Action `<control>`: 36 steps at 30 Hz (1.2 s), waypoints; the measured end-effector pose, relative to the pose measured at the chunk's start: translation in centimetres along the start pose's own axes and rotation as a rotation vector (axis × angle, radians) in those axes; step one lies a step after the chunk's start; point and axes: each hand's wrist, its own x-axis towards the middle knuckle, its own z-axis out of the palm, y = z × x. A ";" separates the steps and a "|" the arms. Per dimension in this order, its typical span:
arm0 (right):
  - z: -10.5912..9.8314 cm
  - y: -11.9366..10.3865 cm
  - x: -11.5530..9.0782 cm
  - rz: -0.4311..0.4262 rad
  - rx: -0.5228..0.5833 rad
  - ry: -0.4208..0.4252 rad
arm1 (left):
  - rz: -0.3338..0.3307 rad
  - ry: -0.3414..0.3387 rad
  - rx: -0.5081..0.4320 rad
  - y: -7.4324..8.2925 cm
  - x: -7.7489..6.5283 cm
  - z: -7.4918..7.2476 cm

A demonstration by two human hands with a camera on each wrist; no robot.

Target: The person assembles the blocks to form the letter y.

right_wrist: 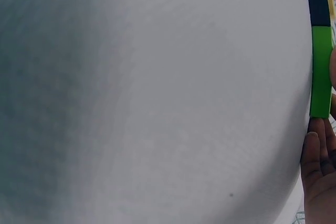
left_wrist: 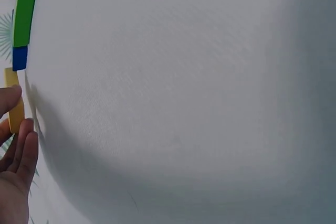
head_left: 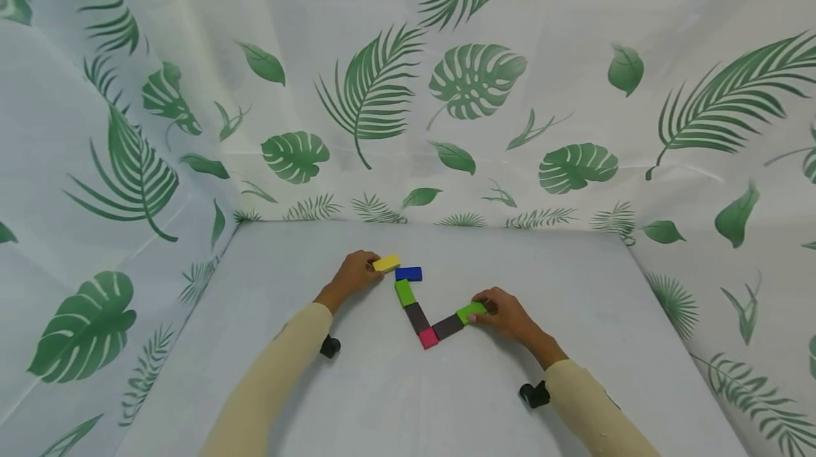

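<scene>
My left hand pinches a yellow block, its free end close to a blue block. In the left wrist view the thumb lies across the yellow block. My right hand grips a green block between thumb and fingers at the right end of a row. That row forms a V: a green block below the blue one, a dark block, a red block at the corner, then another dark block reaching the right-hand green block.
A white table bears the blocks. White cloth with green leaf prints hangs behind it and at both sides. Black wrist cameras sit under the sleeves, low over the table.
</scene>
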 end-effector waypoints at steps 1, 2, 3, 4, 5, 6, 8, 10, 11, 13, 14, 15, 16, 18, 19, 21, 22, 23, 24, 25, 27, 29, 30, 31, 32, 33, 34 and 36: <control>0.0 0.1 0.0 0.000 -0.001 0.001 | -0.007 0.003 -0.009 0.0 -0.1 -0.1; 0.1 0.1 0.1 -0.001 0.000 0.002 | -0.012 0.005 -0.017 0.0 -0.3 -0.2; 0.1 0.2 0.1 0.000 -0.001 0.003 | -0.016 0.008 -0.028 0.0 -0.4 -0.4; 0.1 0.2 0.1 0.000 -0.003 0.004 | -0.019 0.012 -0.036 0.0 -0.6 -0.5; 0.1 0.2 0.1 0.002 -0.002 0.003 | -0.023 0.017 -0.045 0.0 -0.7 -0.6; 0.2 0.2 0.1 0.004 -0.001 0.002 | -0.022 0.021 -0.047 0.0 -0.9 -0.7; 0.1 0.3 0.1 0.011 0.001 0.001 | -0.018 0.025 -0.055 0.0 -1.2 -0.7; 0.1 0.3 0.0 0.013 0.004 -0.002 | -0.006 0.036 -0.067 0.1 -1.4 -0.7; 0.0 0.3 0.0 0.014 0.005 -0.003 | -0.002 0.043 -0.077 0.1 -1.6 -0.7; 0.0 0.2 0.0 0.017 0.005 -0.003 | 0.004 0.054 -0.094 0.2 -1.9 -0.7; 0.0 0.2 0.0 0.018 0.007 -0.004 | 0.009 0.061 -0.099 0.2 -2.0 -0.7; 0.0 0.2 0.0 0.018 0.005 -0.005 | 0.011 0.067 -0.100 0.3 -2.2 -0.7; 0.0 0.2 0.0 0.020 0.007 -0.005 | 0.010 0.071 -0.101 0.3 -2.3 -0.7; 0.0 0.2 0.0 0.021 0.011 -0.004 | 0.013 0.078 -0.096 0.4 -2.6 -0.7; 0.0 0.2 0.0 0.018 0.010 -0.004 | 0.013 0.079 -0.096 0.5 -2.8 -0.7; 0.0 0.2 0.0 0.016 0.012 -0.004 | 0.002 0.080 -0.102 0.7 -3.1 -0.8; 0.0 0.1 0.0 0.015 0.015 -0.004 | -0.003 0.080 -0.110 0.8 -3.3 -0.9; 0.0 0.1 0.0 0.014 0.014 -0.004 | -0.011 0.080 -0.119 1.0 -3.5 -0.9; 0.0 0.1 0.0 0.014 0.013 -0.005 | -0.023 0.078 -0.127 1.1 -3.7 -1.0; 0.0 0.1 0.0 0.014 0.011 -0.004 | -0.032 0.079 -0.134 1.2 -3.9 -1.1; 0.1 0.1 0.0 0.017 0.009 -0.002 | -0.050 0.084 -0.145 1.3 -4.2 -1.2; 0.1 0.1 0.0 0.019 0.004 0.001 | -0.063 0.092 -0.159 1.4 -4.6 -1.2; 0.1 0.2 0.0 0.019 0.004 0.003 | -0.067 0.095 -0.160 1.4 -4.8 -1.2; 0.1 0.2 0.0 0.019 0.002 0.004 | -0.069 0.098 -0.163 1.4 -4.9 -1.3; 0.1 0.2 0.1 0.019 0.003 0.005 | -0.074 0.097 -0.166 1.4 -5.1 -1.3; 0.1 0.2 0.1 0.019 0.003 0.006 | -0.077 0.095 -0.167 1.4 -5.2 -1.3; 0.1 0.2 0.1 0.018 0.003 0.005 | -0.079 0.092 -0.170 1.4 -5.4 -1.4; 0.1 0.2 0.1 0.014 0.001 0.004 | -0.080 0.083 -0.173 1.5 -5.7 -1.4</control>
